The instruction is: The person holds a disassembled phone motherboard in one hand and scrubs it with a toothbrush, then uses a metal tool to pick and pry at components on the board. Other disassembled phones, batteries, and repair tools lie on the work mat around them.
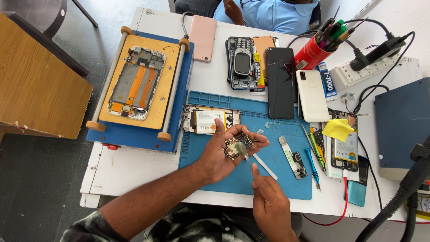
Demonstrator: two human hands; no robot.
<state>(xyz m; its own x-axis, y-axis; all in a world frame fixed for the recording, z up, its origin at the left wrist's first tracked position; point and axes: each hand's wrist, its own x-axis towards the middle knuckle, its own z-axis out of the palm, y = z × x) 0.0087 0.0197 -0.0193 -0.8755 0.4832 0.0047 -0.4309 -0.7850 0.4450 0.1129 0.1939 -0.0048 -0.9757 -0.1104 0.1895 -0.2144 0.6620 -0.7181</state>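
Observation:
My left hand (219, 152) cradles a small phone circuit board (234, 148) in its palm above the blue work mat (286, 179). My right hand (268, 201) pinches a thin brush-like tool (243, 152) whose pale tip rests on the board. An opened phone with its battery exposed (210, 120) lies on the mat just beyond my left hand. A white plastic spudger (265, 166) lies on the mat beside my right hand.
A screen separator machine (141, 85) carries a phone frame at the left. Several phones (280, 80) lie at the back, with a red tool cup (311, 54), a power strip (371, 67) and screwdrivers (313, 166). Another person in a blue shirt (268, 13) sits opposite.

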